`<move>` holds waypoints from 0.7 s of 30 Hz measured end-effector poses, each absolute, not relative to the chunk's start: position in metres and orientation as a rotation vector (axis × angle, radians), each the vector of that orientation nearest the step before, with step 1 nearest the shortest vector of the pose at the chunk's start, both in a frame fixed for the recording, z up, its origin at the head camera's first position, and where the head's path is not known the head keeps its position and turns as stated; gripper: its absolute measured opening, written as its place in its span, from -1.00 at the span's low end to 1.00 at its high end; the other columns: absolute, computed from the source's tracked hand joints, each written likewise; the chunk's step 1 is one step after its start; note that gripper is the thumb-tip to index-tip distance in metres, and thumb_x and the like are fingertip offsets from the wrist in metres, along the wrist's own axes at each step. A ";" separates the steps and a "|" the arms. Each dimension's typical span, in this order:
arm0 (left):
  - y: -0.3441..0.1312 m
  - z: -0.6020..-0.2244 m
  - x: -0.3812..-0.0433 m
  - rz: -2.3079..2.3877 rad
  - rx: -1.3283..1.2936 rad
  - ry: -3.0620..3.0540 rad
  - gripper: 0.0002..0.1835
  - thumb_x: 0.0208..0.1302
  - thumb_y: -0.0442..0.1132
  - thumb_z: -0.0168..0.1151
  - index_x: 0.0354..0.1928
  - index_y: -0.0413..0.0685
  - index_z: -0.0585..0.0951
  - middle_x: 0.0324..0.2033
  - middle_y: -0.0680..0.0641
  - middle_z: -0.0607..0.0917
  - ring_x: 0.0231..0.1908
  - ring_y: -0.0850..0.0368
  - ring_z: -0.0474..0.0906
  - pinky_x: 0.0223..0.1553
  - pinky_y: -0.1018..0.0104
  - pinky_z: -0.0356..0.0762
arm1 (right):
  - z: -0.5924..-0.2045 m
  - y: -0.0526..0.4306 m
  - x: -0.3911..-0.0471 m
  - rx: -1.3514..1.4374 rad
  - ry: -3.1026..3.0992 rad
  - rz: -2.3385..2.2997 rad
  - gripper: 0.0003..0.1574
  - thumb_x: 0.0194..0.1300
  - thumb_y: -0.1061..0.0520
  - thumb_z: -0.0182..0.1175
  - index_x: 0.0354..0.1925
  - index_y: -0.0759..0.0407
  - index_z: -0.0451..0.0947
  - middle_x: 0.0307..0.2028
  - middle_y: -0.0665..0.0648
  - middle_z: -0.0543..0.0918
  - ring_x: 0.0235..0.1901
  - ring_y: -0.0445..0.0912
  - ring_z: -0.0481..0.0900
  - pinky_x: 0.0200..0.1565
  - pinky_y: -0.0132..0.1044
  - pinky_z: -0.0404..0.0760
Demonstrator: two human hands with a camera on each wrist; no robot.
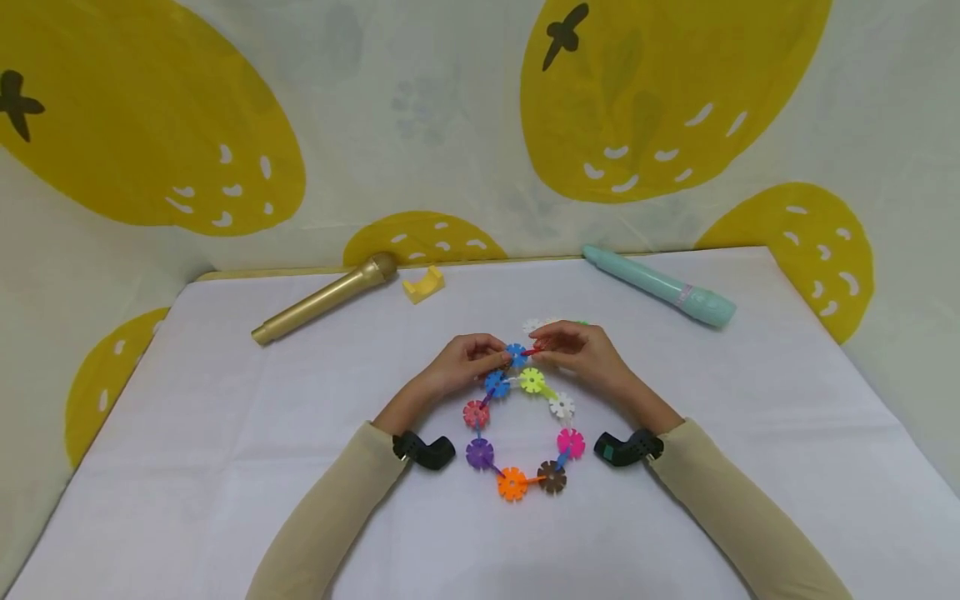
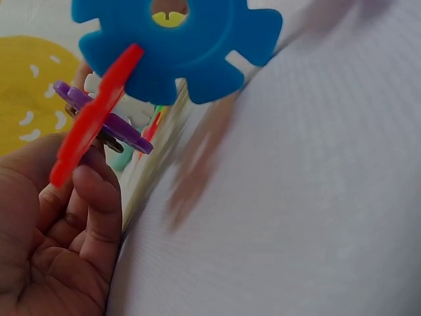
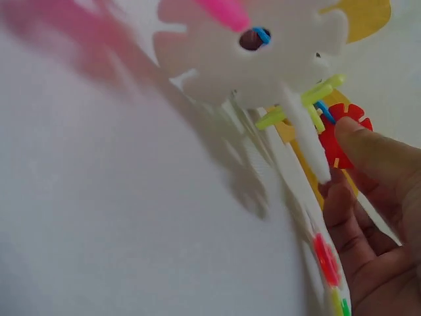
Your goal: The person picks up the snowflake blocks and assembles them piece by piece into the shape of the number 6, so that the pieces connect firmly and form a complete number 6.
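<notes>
A ring of notched plastic snowflake discs lies between the hands, its orange disc [image 1: 513, 483] at the near side and a purple disc [image 1: 480, 454] at the left. At its far end the left hand [image 1: 468, 364] pinches the joined discs beside a blue disc [image 1: 516, 355]; exactly which piece its fingertips grip is hidden. Between thumb and fingers, the right hand [image 1: 588, 354] holds a red disc [image 3: 339, 155], which meets that blue disc edge-on. In the left wrist view, a large blue disc [image 2: 217, 59] and a red one [image 2: 89, 125] partly cover the left fingertips.
White cloth covers the table [image 1: 247, 467]. Toward the back lie a gold microphone [image 1: 326, 298], a small yellow cradle-shaped piece [image 1: 423, 284] and a mint microphone [image 1: 660, 286]. More discs [image 1: 532, 325] lie just beyond the right hand. A patterned curtain [image 1: 450, 125] hangs behind.
</notes>
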State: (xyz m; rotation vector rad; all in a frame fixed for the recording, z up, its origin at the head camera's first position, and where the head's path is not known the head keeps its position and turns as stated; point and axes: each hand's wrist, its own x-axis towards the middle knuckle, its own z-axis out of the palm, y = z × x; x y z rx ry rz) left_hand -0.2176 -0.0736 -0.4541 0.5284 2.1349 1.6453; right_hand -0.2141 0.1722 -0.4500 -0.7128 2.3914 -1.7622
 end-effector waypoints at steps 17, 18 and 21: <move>-0.076 -0.457 -0.219 1.704 0.375 2.148 -0.73 0.41 -0.24 0.15 -0.02 -0.32 0.57 -0.24 -0.13 0.71 -0.29 0.23 0.56 -0.21 0.45 0.51 | -0.451 0.190 -0.225 -0.444 2.674 -1.580 -0.72 0.20 0.26 0.37 -0.09 0.31 0.66 -0.20 0.28 0.67 -0.32 -0.04 0.47 -0.39 -0.47 0.46; -0.076 -0.457 -0.219 1.712 0.373 2.140 -0.73 0.40 -0.25 0.14 -0.03 -0.33 0.57 -0.24 -0.13 0.71 -0.29 0.23 0.56 -0.21 0.45 0.52 | -0.452 0.191 -0.225 -0.444 2.695 -1.583 -0.72 0.20 0.28 0.36 -0.10 0.35 0.65 -0.20 0.31 0.67 -0.32 -0.03 0.47 -0.36 -0.49 0.45; -0.075 -0.457 -0.219 1.737 0.368 2.121 -0.74 0.39 -0.26 0.15 -0.04 -0.35 0.57 -0.27 -0.10 0.71 -0.31 0.25 0.57 -0.24 0.45 0.52 | -0.454 0.194 -0.227 -0.453 2.736 -1.617 -0.74 0.20 0.34 0.33 -0.12 0.43 0.64 -0.22 0.38 0.67 -0.33 -0.03 0.47 -0.30 -0.51 0.44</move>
